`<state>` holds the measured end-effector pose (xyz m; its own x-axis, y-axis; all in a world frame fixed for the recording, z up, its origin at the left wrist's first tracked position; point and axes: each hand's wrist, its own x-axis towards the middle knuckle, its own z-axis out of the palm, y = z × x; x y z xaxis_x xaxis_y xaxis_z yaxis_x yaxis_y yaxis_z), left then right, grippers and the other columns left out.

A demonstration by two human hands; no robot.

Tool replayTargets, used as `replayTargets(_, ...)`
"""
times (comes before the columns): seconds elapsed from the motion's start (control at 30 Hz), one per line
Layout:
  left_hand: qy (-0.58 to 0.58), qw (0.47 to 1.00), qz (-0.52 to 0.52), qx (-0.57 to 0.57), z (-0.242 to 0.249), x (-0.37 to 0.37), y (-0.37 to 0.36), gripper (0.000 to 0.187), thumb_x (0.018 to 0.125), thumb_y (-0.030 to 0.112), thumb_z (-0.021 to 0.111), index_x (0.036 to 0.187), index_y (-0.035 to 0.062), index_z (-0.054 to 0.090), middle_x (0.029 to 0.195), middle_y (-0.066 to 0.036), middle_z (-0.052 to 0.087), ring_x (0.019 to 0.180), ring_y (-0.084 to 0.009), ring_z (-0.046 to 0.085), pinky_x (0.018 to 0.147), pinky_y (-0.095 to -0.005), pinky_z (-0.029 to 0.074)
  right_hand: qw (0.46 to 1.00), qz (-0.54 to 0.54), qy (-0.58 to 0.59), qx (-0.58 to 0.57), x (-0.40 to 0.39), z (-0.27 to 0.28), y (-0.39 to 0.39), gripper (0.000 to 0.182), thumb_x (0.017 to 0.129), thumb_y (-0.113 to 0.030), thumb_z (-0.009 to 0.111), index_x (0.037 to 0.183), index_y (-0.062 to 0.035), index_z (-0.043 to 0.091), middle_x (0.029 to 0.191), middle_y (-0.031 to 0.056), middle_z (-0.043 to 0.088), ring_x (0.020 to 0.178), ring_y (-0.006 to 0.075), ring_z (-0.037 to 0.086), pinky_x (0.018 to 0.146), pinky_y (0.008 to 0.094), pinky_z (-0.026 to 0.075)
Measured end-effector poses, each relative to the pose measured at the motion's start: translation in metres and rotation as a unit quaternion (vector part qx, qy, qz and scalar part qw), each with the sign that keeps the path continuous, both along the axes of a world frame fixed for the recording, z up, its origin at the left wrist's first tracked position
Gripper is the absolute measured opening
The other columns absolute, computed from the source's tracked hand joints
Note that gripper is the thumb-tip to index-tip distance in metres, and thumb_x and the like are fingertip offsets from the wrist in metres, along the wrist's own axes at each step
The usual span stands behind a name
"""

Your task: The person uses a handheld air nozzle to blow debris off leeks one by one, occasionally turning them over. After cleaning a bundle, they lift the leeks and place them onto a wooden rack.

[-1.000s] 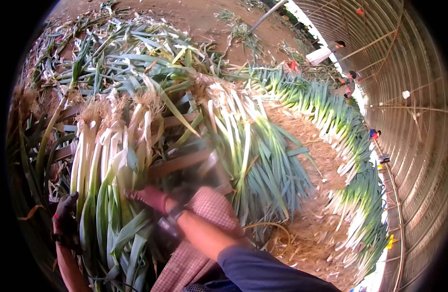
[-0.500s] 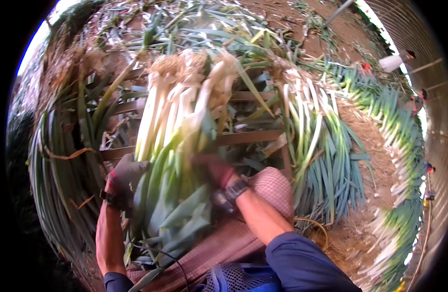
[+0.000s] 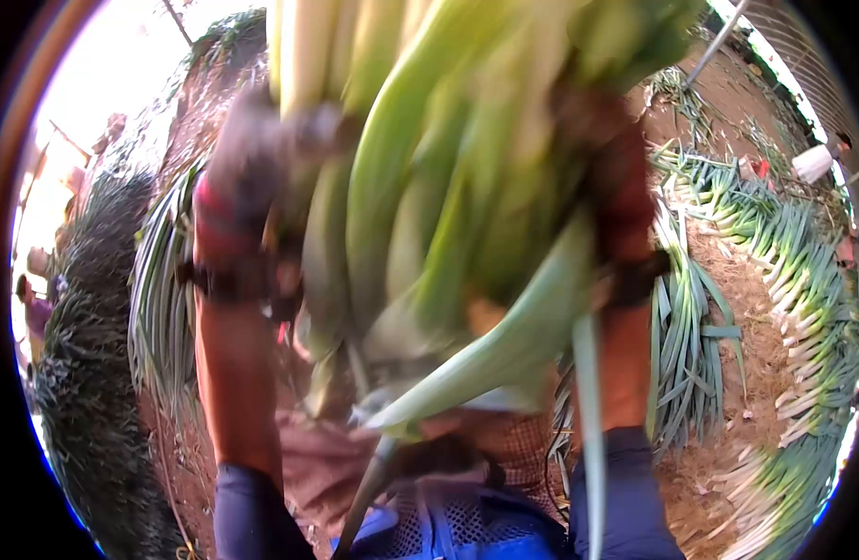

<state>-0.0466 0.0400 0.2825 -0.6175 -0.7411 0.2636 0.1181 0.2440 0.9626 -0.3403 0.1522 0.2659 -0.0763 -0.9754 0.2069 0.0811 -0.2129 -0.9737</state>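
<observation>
A thick bundle of leeks [image 3: 439,187] is raised close to the camera, its white stalks at the top and green leaves hanging down. My left hand [image 3: 271,149], in a dark glove, grips its left side. On the right side my right hand [image 3: 602,140], also gloved and blurred by motion, is closed round the bundle. One broad leaf [image 3: 504,345] droops across my lap. The roots are out of view beyond the top edge.
A heap of leeks [image 3: 696,345] lies to the right, with a long curved row of leeks [image 3: 803,308] farther out. More leaves [image 3: 163,289] hang at the left. A person [image 3: 37,308] is at the far left edge. A white container [image 3: 812,163] stands at the upper right.
Both hands have moved up with the bundle, lifting it off the wooden rack toward the camera. My right hand has shifted to the bundle's right side.
</observation>
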Motion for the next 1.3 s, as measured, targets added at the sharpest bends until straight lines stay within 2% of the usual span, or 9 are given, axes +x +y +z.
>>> replayTargets(0.33,0.241,0.962,-0.085,-0.094,0.165,-0.158,0.114,0.054,0.083,0.033,0.085,0.122,-0.0007,0.070,0.102,-0.009,0.078,0.084,-0.0215,0.074,0.078,-0.0336,0.060,0.933,-0.160,0.307,-0.103,-0.105,0.222,0.153,0.033,0.094,-0.018,0.071,0.119,0.0035,0.074,0.110,0.0150,0.075,0.101,0.0242,0.071,0.092,0.0376,0.055)
replayTargets(0.67,0.344,0.922,-0.170,0.058,0.114,-0.331,0.203,0.040,0.090,0.030,0.076,0.121,0.0050,0.070,0.102,-0.010,0.078,0.085,-0.0253,0.074,0.081,-0.0356,0.060,0.752,-0.313,0.580,-0.015,-0.196,0.335,0.261,0.039,0.104,-0.017,0.060,0.132,0.0092,0.068,0.129,0.0204,0.072,0.120,0.0289,0.068,0.109,0.0404,0.051)
replayTargets(0.77,0.201,0.961,-0.166,0.089,0.016,-0.365,0.211,0.036,0.092,0.029,0.074,0.120,0.0067,0.070,0.101,-0.010,0.079,0.085,-0.0264,0.075,0.081,-0.0362,0.060,0.961,-0.151,0.019,0.232,-0.154,0.221,0.238,0.037,0.087,-0.031,0.082,0.109,-0.0016,0.078,0.093,0.0103,0.077,0.084,0.0189,0.071,0.074,0.0342,0.056)
replayTargets(0.87,-0.256,0.843,-0.216,-0.421,-0.161,-0.389,0.178,0.045,0.098,0.044,0.070,0.113,0.0016,0.077,0.100,-0.011,0.078,0.084,-0.0196,0.069,0.078,-0.0372,0.056,0.773,-0.227,0.538,0.248,-0.358,0.053,0.216,0.097,0.084,-0.067,0.077,0.146,0.0057,0.057,0.125,0.0202,0.074,0.108,0.0290,0.073,0.093,0.0381,0.058)
replayTargets(0.93,-0.385,0.895,-0.225,-0.004,-0.163,-0.305,0.174,0.054,0.096,0.053,0.071,0.120,0.0042,0.077,0.104,-0.013,0.076,0.093,-0.0217,0.069,0.087,-0.0397,0.057,0.535,-0.309,0.683,0.390,-0.357,-0.078,0.237,0.129,0.078,-0.077,0.078,0.165,0.0031,0.027,0.157,0.0311,0.050,0.146,0.0404,0.052,0.116,0.0448,0.047)
replayTargets(1.03,-0.240,0.944,-0.121,0.193,-0.150,-0.177,0.144,0.056,0.100,0.038,0.073,0.143,0.0026,0.066,0.116,-0.007,0.077,0.098,-0.0161,0.070,0.092,-0.0324,0.058,0.745,-0.297,0.444,0.401,-0.280,-0.189,0.280,0.107,0.089,-0.054,0.081,0.166,-0.0025,0.028,0.158,0.0315,0.048,0.143,0.0457,0.052,0.116,0.0475,0.047)
replayTargets(1.17,-0.057,0.943,0.145,0.294,-0.171,-0.006,0.095,0.045,0.104,0.024,0.067,0.141,-0.0001,0.064,0.122,-0.012,0.074,0.103,-0.0205,0.074,0.089,-0.0341,0.062,0.712,-0.289,0.490,0.412,-0.158,-0.267,0.322,0.089,0.086,-0.041,0.083,0.158,-0.0060,0.044,0.150,0.0280,0.053,0.144,0.0444,0.047,0.119,0.0501,0.043)
replayTargets(1.23,-0.134,0.982,0.131,0.028,-0.207,0.110,0.077,0.042,0.110,0.027,0.057,0.144,0.0015,0.062,0.129,-0.012,0.072,0.111,-0.0242,0.073,0.094,-0.0370,0.061,0.711,-0.304,0.506,0.382,-0.115,-0.279,0.339,0.081,0.085,-0.037,0.082,0.153,-0.0070,0.051,0.145,0.0275,0.057,0.136,0.0451,0.053,0.115,0.0506,0.045)
replayTargets(1.3,0.045,0.885,0.363,0.286,-0.196,0.141,0.111,0.035,0.110,0.016,0.055,0.137,-0.0039,0.065,0.120,-0.007,0.073,0.100,-0.0190,0.073,0.088,-0.0303,0.062,0.718,-0.328,0.530,0.311,-0.078,-0.284,0.349,0.069,0.087,-0.035,0.081,0.146,-0.0079,0.058,0.135,0.0238,0.064,0.125,0.0448,0.060,0.109,0.0517,0.049)
